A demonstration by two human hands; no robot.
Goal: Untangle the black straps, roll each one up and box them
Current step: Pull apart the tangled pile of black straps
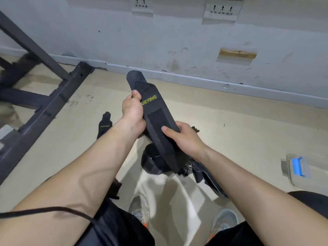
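Grey-white wall [177, 32], scuffed & stained, meets the floor at a pale grey baseboard [195, 79] running diagonally across the view. High above the baseboard: two white socket strips, one [142, 5] left of centre, one [222, 9] further right. Between the right strip & the baseboard, a rectangular cut-out [237, 54] in the wall w/ bare wood showing inside. Small round fitting [226, 86] on the baseboard itself. Below the baseboard, beige floor [248, 130], smooth, w/ a few dark scuffs [74, 102]. At the baseboard's left end, a black metal frame [44, 107] w/ crossbars stands on the floor, one foot almost touching the baseboard. Light is even & soft; bright patch [159, 189] on the floor well below the baseboard.
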